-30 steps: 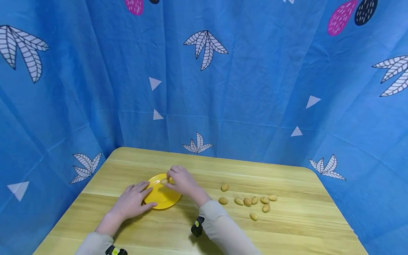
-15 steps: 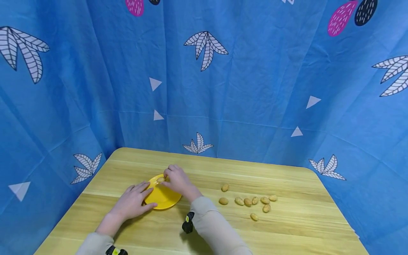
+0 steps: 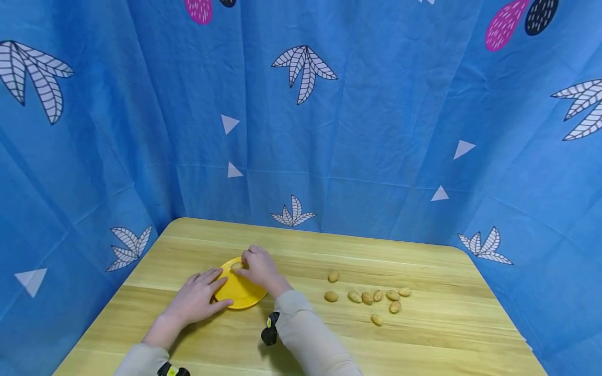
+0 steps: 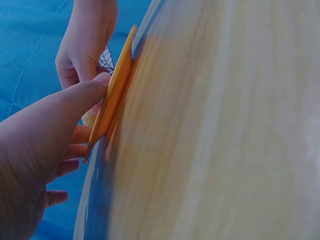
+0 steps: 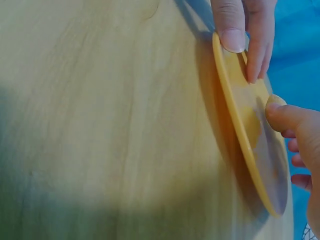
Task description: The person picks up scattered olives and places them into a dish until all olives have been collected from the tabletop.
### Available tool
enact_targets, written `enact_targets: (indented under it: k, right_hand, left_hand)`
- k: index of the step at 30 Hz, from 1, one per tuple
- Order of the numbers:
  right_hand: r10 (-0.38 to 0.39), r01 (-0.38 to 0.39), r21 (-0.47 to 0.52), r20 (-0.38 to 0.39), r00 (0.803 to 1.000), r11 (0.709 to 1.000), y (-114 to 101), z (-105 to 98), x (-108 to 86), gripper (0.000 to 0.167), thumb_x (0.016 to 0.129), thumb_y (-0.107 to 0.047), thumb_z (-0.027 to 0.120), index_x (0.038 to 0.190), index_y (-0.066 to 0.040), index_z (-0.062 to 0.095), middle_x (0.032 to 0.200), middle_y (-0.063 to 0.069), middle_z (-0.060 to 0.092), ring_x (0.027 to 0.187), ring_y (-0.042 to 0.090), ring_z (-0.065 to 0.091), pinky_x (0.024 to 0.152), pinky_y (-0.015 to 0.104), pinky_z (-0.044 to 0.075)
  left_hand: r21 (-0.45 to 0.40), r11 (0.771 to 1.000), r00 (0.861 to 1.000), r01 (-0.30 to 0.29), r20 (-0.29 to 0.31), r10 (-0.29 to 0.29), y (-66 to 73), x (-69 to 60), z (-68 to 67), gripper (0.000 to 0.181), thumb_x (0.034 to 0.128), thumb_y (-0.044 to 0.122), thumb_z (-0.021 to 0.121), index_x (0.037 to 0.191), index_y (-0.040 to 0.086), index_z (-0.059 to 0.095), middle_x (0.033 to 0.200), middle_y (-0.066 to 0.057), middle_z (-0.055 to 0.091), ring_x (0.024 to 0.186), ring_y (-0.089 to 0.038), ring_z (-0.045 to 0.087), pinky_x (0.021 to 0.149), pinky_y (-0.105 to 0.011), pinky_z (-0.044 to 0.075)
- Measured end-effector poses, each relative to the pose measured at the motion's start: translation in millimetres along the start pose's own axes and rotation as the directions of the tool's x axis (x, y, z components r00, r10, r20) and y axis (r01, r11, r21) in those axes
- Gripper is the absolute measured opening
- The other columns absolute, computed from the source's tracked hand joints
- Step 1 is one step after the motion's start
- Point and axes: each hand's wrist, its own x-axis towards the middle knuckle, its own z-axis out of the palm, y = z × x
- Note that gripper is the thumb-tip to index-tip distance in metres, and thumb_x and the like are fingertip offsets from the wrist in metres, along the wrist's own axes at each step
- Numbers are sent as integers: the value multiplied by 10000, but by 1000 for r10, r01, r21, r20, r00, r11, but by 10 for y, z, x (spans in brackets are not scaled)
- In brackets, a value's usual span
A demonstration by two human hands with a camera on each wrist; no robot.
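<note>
A yellow plate (image 3: 244,293) lies on the wooden table. My left hand (image 3: 194,300) rests at its left rim, fingers spread and fairly straight, with the thumb on the near edge. Over the far part of the plate, my right hand (image 3: 262,270) pinches a small tan potato-like oval (image 3: 236,266) between thumb and fingers. In the right wrist view, that oval (image 5: 274,100) shows at the thumb tip, just above the plate (image 5: 245,120); I cannot tell whether it touches. The plate (image 4: 115,90) is seen edge-on in the left wrist view.
Several similar tan ovals (image 3: 367,298) lie loose on the table (image 3: 423,334) right of the plate, one (image 3: 377,319) nearer the front. A blue patterned curtain (image 3: 376,130) stands along the back and sides. Each wrist carries a black camera (image 3: 269,328).
My right hand has shifted slightly left over the plate, still pinching the tan oval. The left hand and the plate have stayed in place.
</note>
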Motion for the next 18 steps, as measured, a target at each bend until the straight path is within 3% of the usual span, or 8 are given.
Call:
enact_targets:
  k: [10,18]
  right_hand:
    - [33,-33,-5,-33,999,999,-6,82,-26,290,887,-450,678,902,-169,608,830,-45,510,774,115,437,697,212,408]
    - [82,-82,-26,1,997,996,-57,95,-6,292,903,-470,644,981,-190,622,907,-39,547,830,123,457,757,230,440]
  left_hand:
    - [16,1000,1000,-12,2,12,4,4,6,713,864,619,603,1309,61,615,1447,-179,511,1354,-374,460,1080,-614,369]
    - [26,1000,1000,-16,-13,16,-9,-5,2,720,865,633,592,1305,63,620,1443,-181,515,1353,-376,463,1076,-615,375]
